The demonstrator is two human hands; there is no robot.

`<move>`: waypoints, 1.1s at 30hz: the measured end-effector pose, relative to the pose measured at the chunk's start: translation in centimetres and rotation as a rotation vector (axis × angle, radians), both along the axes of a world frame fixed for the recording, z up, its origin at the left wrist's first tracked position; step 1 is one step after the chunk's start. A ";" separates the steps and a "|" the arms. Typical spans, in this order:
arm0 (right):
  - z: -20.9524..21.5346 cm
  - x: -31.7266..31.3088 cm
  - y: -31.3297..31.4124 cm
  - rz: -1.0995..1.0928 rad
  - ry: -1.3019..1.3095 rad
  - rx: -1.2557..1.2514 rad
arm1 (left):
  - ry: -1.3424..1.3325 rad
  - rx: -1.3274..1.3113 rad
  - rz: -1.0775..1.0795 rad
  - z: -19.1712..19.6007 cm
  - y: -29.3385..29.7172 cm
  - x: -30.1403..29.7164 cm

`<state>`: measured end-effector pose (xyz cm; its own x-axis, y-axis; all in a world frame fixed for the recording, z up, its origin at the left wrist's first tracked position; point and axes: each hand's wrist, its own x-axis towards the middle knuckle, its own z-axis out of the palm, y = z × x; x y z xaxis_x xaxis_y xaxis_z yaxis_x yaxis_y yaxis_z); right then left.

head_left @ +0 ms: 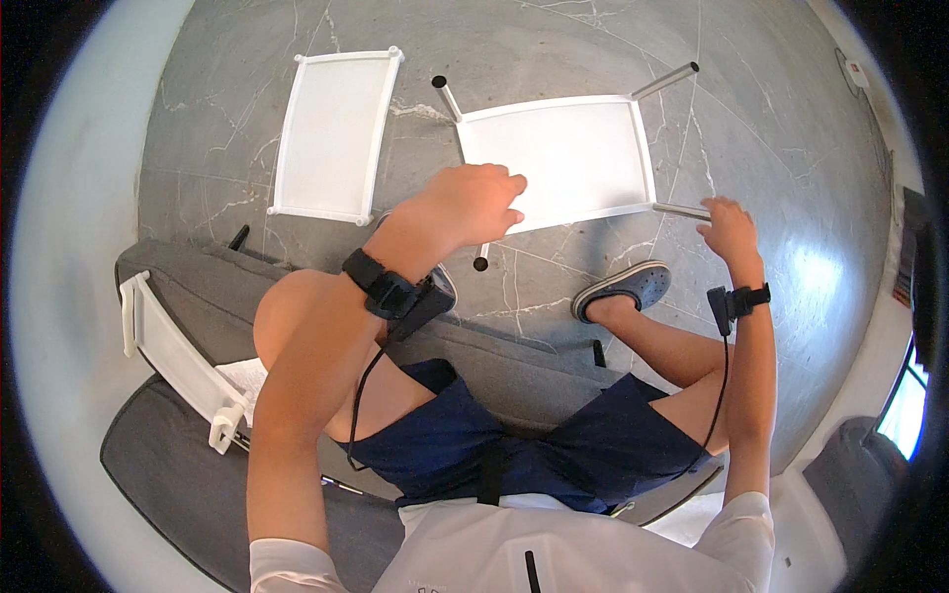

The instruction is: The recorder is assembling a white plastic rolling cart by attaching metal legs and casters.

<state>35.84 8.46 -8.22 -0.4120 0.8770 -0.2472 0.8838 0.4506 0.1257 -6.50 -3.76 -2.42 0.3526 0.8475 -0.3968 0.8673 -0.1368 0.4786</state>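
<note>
A white rectangular shelf panel (578, 148) lies on the floor in front of me, with a metal tube leg at each corner. Black caps finish several of the leg ends. My left hand (479, 203) is over the panel's left near part, thumb and forefinger apart; whether it presses on the surface cannot be told, and its other fingers are partly hidden. At the near right corner my right hand (730, 232) has its fingers closed round the end of a metal leg (680, 210), covering that leg's tip.
A second white panel (331, 138) without legs lies on the grey marble-patterned floor (791, 128) to the left. Another white panel (178, 351) leans on the grey sofa (178, 474) beside me. My foot in a dark clog (633, 287) is close to the legged panel.
</note>
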 end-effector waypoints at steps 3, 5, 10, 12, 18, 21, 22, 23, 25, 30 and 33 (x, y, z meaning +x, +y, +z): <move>-0.5 0.9 -0.2 -0.099 -0.142 -0.167 | 0.015 -0.089 -0.007 0.1 0.0 -0.4; -0.3 0.6 0.0 -0.111 -0.158 -0.183 | 0.014 -0.067 0.001 0.1 0.4 -0.4; 0.3 -1.8 -1.4 -0.164 -0.352 -0.521 | -0.005 -0.028 -0.015 -0.2 0.1 -0.5; -1.3 -1.7 -1.4 -0.204 -0.371 -0.728 | 0.042 -0.101 -0.032 0.0 0.0 -0.1; -3.9 -1.0 -2.0 -0.001 -0.360 -0.706 | 0.034 -0.038 -0.027 1.2 0.3 -0.5; 0.6 -4.4 -2.1 0.029 -0.102 -0.548 | 0.102 -0.060 -0.031 1.7 0.6 0.1; 2.0 -5.9 -2.1 0.037 -0.053 -0.516 | 0.039 -0.027 -0.017 2.2 0.5 0.3; 2.6 -7.3 -2.5 0.052 -0.038 -0.509 | -0.024 0.008 -0.005 2.9 0.2 0.1; 4.0 -9.3 -3.0 0.090 0.099 -0.469 | -0.135 0.029 0.022 4.1 -0.3 -0.5; 7.2 -11.8 -3.9 0.153 0.163 -0.423 | -0.593 0.171 0.192 14.1 -0.9 -6.5; 8.8 -12.8 -4.4 0.219 0.248 -0.389 | -0.647 0.288 0.415 19.3 -2.7 -13.9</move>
